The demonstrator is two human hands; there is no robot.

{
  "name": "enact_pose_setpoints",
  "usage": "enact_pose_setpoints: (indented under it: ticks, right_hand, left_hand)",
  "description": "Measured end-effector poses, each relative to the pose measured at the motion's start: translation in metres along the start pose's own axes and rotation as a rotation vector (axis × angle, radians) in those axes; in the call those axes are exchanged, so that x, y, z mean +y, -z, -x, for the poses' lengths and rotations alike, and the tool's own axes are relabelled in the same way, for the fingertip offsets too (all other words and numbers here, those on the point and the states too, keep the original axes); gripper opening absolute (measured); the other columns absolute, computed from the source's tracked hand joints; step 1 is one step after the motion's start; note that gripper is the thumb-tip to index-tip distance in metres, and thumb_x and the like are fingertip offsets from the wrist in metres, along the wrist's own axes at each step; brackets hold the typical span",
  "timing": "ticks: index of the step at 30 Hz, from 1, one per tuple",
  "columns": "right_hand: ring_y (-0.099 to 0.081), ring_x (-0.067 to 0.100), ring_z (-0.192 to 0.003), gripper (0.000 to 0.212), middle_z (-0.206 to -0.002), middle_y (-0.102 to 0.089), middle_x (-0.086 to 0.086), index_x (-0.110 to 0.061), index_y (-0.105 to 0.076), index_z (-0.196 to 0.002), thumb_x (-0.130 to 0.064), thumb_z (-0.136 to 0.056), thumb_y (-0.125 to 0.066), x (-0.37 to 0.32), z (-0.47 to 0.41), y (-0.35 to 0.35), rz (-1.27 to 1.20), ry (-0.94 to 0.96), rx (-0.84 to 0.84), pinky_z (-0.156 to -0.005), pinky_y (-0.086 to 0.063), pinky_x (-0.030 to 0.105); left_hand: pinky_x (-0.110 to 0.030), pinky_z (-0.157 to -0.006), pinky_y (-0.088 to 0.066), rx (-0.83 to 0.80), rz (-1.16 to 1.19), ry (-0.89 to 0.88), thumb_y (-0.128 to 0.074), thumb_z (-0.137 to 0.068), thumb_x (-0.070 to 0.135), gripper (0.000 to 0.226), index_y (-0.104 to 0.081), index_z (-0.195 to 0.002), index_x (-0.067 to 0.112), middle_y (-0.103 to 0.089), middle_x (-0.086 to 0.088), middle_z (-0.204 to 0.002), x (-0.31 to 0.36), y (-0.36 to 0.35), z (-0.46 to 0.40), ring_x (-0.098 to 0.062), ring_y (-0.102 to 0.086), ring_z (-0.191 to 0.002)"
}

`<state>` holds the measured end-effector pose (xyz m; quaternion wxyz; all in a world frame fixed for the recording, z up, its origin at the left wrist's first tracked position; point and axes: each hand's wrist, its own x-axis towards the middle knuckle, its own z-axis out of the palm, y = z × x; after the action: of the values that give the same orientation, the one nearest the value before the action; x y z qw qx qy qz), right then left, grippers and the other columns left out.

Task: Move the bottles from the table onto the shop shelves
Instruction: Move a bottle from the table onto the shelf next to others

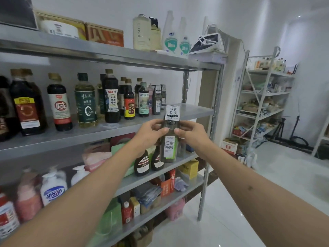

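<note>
A tall dark green bottle (169, 148) with white labels is held upright in front of the metal shelves (106, 130). My left hand (148, 134) grips its upper part from the left and my right hand (191, 133) from the right. The bottle hangs just before the front edge of the middle shelf, near its right end. Two matching dark green bottles (157, 102) stand on that shelf, at the right end of a row of sauce and oil bottles (85, 102).
The top shelf carries boxes, large bottles (142, 32) and an iron (208, 43). Lower shelves hold soap dispensers (53, 189), brown spray bottles (142, 163) and boxes. A second rack (263, 98) stands at the right over a white tiled floor.
</note>
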<state>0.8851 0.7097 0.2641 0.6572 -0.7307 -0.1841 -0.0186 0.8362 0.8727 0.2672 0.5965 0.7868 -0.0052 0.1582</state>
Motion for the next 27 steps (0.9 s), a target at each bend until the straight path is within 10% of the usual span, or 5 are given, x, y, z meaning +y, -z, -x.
enact_pose_setpoints:
  ticks: [3,9,27]
  right_hand:
    - [-0.069,0.025,-0.107,0.036,-0.115,-0.071,0.007,-0.009,-0.062,-0.128,-0.003,-0.093,-0.07,0.008,-0.034,-0.001,0.011,0.0,0.01,-0.096,-0.057,0.045]
    - [-0.07,0.022,-0.102,0.03,-0.111,-0.072,0.001,-0.016,-0.064,-0.122,-0.005,-0.094,-0.068,0.022,-0.105,0.003,-0.002,0.017,0.018,-0.09,-0.059,0.04]
    - [-0.068,0.024,-0.106,0.026,-0.119,-0.069,0.009,-0.013,-0.058,-0.119,-0.004,-0.096,-0.065,0.076,-0.31,0.061,-0.053,0.009,-0.089,-0.085,-0.057,0.035]
  left_hand:
    - [-0.021,-0.062,-0.056,0.002,-0.022,-0.015,-0.063,-0.099,0.013,0.037,-0.056,-0.133,0.024,-0.067,0.011,-0.102,-0.006,-0.001,-0.033,-0.007,-0.067,-0.091]
    - [-0.049,-0.095,-0.057,0.021,-0.035,-0.015,-0.064,-0.098,0.014,0.036,-0.058,-0.132,0.023,-0.071,0.001,-0.114,-0.012,-0.005,-0.101,-0.019,-0.069,-0.104]
    - [-0.045,-0.096,-0.056,0.2,-0.049,0.001,-0.064,-0.098,0.019,0.047,-0.052,-0.143,0.021,-0.064,0.004,-0.116,-0.04,-0.083,-0.288,-0.02,-0.063,-0.113]
